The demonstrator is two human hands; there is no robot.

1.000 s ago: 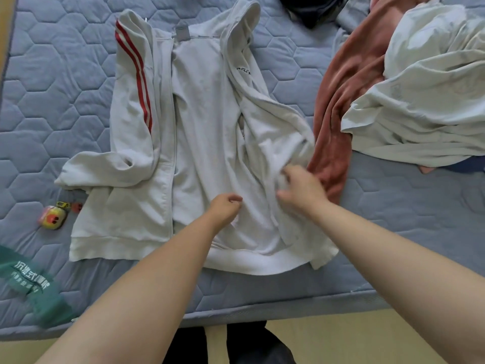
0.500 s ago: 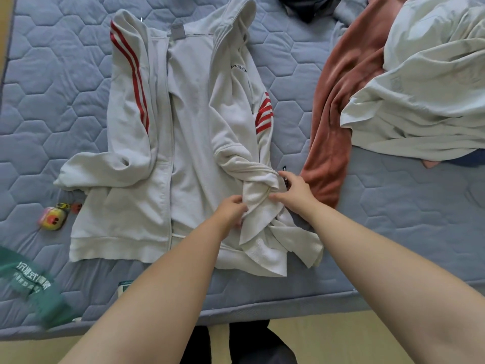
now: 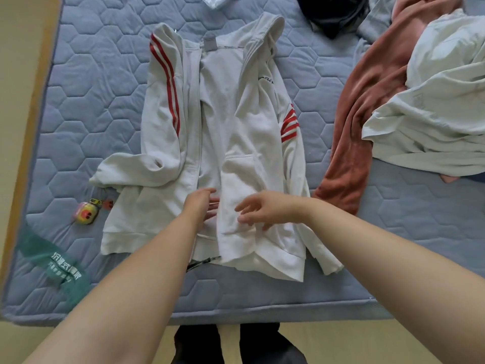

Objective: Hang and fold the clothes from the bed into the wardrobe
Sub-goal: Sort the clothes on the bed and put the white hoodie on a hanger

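Note:
A white zip jacket [image 3: 220,132] with red sleeve stripes lies front-up on the blue quilted mattress [image 3: 99,82]. Its left sleeve is folded across the left panel, and the right panel lies flat over the middle. My left hand [image 3: 203,203] rests near the zip line at the lower middle of the jacket, fingers loosely bent and touching the cloth. My right hand [image 3: 258,210] hovers just right of it over the lower right panel, fingers spread and relaxed, holding nothing.
A rust-coloured garment [image 3: 367,106] and a pale green garment [image 3: 435,101] lie heaped at the right. A dark garment [image 3: 330,11] sits at the top. A small yellow toy [image 3: 86,212] and a green label [image 3: 55,261] lie at the lower left. The mattress edge runs along the bottom.
My hands have let go of the bunched right side of the jacket. That front panel now lies spread flat, and the right sleeve lies along the jacket's right edge.

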